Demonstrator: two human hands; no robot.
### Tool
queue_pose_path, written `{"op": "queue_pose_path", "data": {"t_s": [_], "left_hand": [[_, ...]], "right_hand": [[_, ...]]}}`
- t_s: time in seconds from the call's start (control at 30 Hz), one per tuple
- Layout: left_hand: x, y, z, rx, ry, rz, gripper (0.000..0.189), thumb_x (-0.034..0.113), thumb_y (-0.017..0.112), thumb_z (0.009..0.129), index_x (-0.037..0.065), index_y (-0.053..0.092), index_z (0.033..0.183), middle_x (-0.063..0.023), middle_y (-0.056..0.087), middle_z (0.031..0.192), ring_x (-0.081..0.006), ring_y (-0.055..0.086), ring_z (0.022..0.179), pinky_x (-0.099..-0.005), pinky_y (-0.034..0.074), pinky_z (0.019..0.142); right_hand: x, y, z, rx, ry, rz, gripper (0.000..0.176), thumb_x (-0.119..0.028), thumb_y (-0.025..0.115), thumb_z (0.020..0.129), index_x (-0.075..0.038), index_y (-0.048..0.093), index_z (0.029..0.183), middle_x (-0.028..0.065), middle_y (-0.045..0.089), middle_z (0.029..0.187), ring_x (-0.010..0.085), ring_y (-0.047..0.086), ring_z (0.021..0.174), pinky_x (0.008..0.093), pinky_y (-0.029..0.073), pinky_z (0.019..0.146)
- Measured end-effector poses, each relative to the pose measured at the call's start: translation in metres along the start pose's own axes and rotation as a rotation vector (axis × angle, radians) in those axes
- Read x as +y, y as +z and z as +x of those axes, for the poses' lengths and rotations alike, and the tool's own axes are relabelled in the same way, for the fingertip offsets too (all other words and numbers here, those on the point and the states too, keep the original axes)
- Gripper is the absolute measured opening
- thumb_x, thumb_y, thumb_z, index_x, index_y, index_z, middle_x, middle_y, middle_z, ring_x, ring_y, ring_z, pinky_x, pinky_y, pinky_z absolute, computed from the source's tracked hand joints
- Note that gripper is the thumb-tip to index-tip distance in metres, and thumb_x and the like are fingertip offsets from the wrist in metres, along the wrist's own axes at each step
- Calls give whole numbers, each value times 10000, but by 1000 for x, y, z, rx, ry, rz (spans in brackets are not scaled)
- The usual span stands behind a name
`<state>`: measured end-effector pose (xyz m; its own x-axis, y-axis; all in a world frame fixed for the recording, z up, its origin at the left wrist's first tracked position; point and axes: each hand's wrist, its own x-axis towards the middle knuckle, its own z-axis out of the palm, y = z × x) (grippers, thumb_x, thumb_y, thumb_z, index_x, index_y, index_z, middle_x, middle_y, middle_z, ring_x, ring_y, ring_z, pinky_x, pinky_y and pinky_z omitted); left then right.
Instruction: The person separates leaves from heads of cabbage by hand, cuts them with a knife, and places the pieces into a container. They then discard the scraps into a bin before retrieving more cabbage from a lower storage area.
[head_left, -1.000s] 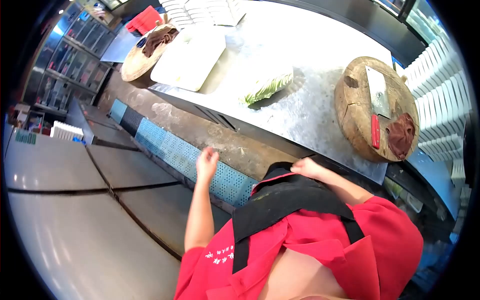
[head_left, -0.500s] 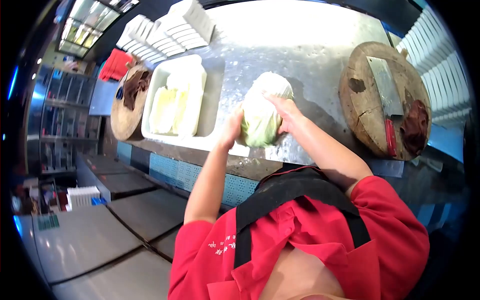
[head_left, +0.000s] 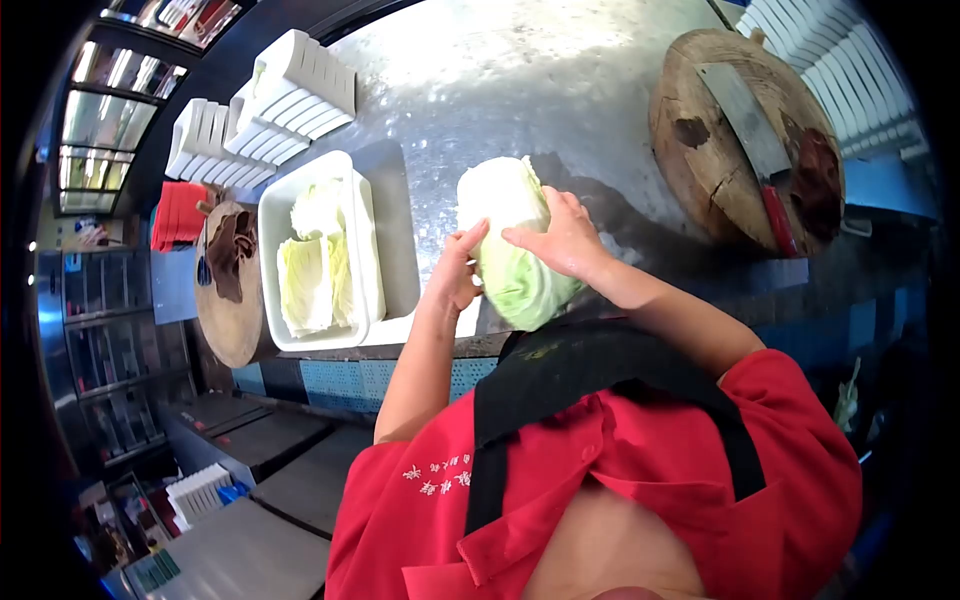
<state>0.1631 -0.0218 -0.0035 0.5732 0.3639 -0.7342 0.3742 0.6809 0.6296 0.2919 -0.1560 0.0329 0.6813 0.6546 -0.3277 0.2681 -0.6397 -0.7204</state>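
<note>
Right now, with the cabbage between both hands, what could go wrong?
The cabbage might drop if the left hand or right hand loosens: its leafy end is near the front edge of the counter. The cleaver lies bare on the chopping block, handle toward the near rim, so a stray swing could knock it.

From my remote view, I identify a steel table [head_left: 415, 115] with bright glare across its far surface and a darker, shadowed right part. A dark band [head_left: 235, 62] borders its far left edge. Glazed panels [head_left: 105, 120] in dark frames stand at upper left, reflecting white light. Below them I locate metal shelving [head_left: 115, 345]. Perforated blue tiles [head_left: 340, 384] run beneath the near edge. Grey metal counters [head_left: 240, 550] occupy the lower left.
</note>
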Motion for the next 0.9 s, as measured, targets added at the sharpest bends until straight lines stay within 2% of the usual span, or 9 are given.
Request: {"op": "queue_pose_path", "data": {"t_s": [0.03, 0.07, 0.13, 0.23, 0.33, 0.5, 0.7, 0.77, 0.9], "left_hand": [[2, 8, -3, -31, -53, -35, 620, 527, 656, 754, 136, 402, 1163, -95, 423, 1229, -281, 419, 1098, -549, 379, 819], [3, 13, -1, -75, -101, -50, 788, 628, 553, 773, 153, 338, 1365, -126, 378, 1352, -282, 368, 1199, -533, 312, 905], [4, 25, -1, -60, -71, -9, 792, 640, 550, 766, 143, 352, 1350, -111, 387, 1337, -287, 378, 1181, -521, 322, 890], [3, 35, -3, -14, -5, 50, 852, 608, 602, 749, 65, 303, 1334, -129, 388, 1292, -303, 389, 1159, -528, 349, 851], [-3, 36, 13, 131, 143, 71, 959, 459, 725, 725, 9, 133, 1331, -220, 340, 1280, -314, 407, 1153, -560, 412, 774], [-8, 34, 15, 55, 207, 91, 961, 444, 746, 723, -1, 133, 1314, -220, 355, 1256, -320, 464, 1102, -556, 437, 753], [-2, 50, 19, 70, 269, 123, 958, 392, 776, 707, -25, 145, 1295, -237, 399, 1195, -297, 499, 1066, -451, 495, 771], [1, 50, 17, 47, 233, 131, 933, 358, 797, 690, -21, 169, 1268, -236, 420, 1159, -269, 521, 1009, -354, 484, 780], [4, 47, 18, 158, 268, 262, 901, 360, 769, 703, 9, 166, 1274, -242, 427, 1136, -265, 516, 991, -365, 466, 782]], "right_hand": [[-1, 3, -1, 15, 12, 3, 888, -484, 710, 661, 44, 387, 1297, 236, 423, 1292, 334, 403, 1222, 408, 348, 1007], [-1, 6, 0, 75, -15, -91, 868, -464, 719, 657, 40, 402, 1288, 239, 446, 1258, 338, 432, 1188, 404, 363, 991], [1, 0, 6, 148, -21, -194, 849, -445, 728, 652, 35, 417, 1279, 242, 469, 1225, 342, 461, 1154, 401, 378, 975], [8, -19, 16, -41, -9, -98, 744, -429, 716, 632, 10, 494, 1191, 226, 509, 1164, 362, 466, 1136, 407, 398, 947], [6, -20, 10, 72, 67, 47, 570, -321, 704, 633, -44, 565, 1112, 188, 547, 1127, 337, 542, 1022, 394, 439, 880], [15, -7, 5, 222, -2, -29, 544, -271, 703, 634, -2, 550, 1081, 192, 578, 1026, 329, 565, 954, 370, 457, 839], [20, -34, 13, 12, 155, 189, 507, -208, 703, 606, 28, 536, 1022, 193, 592, 989, 287, 580, 933, 345, 467, 793], [19, -36, 11, -6, 193, 210, 497, -192, 699, 599, 26, 535, 1015, 194, 591, 997, 275, 583, 926, 339, 469, 783], [29, -38, 8, 9, 199, 327, 501, -61, 616, 616, 29, 492, 1093, 132, 553, 980, 194, 557, 908, 288, 450, 751]]}}
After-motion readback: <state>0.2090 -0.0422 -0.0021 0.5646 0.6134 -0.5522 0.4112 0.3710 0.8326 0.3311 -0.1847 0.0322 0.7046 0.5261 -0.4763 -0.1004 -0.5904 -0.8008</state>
